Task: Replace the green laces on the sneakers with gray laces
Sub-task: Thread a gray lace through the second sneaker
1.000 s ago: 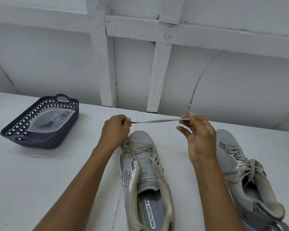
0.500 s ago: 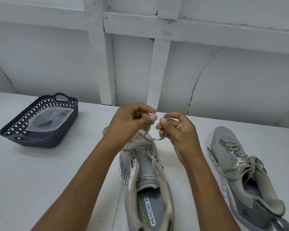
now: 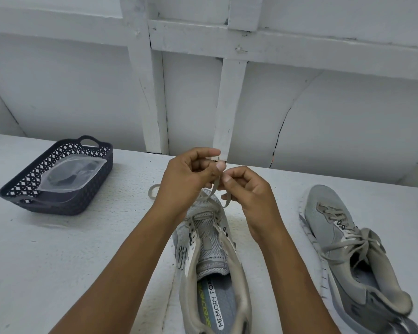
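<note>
At frame centre, the left hand (image 3: 188,177) and right hand (image 3: 249,190) meet above the toe of the unlaced sneaker (image 3: 211,259). Each pinches the gray lace (image 3: 214,188) between thumb and curled fingers. The lace runs down to the sneaker's front eyelets. The second sneaker (image 3: 352,251), laced and tied, lies on the bench (image 3: 58,266) at right. A dark basket (image 3: 58,205) holding a clear bag (image 3: 70,174) sits at left.

Left hand (image 3: 186,179), right hand (image 3: 250,195) on one lace (image 3: 216,187) (perhaps gray) above middle sneaker (image 3: 211,261)

White timber-framed wall (image 3: 348,128), white table (image 3: 46,261)
</note>
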Motion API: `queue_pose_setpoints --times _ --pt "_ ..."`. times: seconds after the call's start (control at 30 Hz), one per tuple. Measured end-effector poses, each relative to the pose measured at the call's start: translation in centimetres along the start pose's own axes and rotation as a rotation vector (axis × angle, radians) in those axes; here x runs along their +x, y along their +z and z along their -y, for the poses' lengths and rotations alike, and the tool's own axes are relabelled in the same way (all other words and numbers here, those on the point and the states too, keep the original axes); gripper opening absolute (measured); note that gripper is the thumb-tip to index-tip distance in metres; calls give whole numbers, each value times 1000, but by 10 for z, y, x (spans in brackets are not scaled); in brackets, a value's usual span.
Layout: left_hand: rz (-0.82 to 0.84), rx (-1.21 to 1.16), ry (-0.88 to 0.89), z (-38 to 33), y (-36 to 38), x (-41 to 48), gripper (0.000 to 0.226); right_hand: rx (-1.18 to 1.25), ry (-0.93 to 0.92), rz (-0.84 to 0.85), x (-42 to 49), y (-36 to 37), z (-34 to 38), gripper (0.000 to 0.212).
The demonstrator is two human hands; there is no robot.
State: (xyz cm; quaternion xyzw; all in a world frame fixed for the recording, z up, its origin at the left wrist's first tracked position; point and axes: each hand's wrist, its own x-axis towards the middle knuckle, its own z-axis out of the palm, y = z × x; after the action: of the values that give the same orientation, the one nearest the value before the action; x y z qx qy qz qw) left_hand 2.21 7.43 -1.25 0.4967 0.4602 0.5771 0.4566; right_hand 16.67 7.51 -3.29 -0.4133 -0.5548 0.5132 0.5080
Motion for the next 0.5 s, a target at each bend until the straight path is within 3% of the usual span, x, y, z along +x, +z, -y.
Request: queue_pose_setpoints --times 0.23,0.5 --pt "-14 6 -60 1 -1 2 4 -2 -51 15 1 1 -2 5" --pt "38 -143 -227 0 -5 4 23 -30 -90 22 1 1 -2 11"
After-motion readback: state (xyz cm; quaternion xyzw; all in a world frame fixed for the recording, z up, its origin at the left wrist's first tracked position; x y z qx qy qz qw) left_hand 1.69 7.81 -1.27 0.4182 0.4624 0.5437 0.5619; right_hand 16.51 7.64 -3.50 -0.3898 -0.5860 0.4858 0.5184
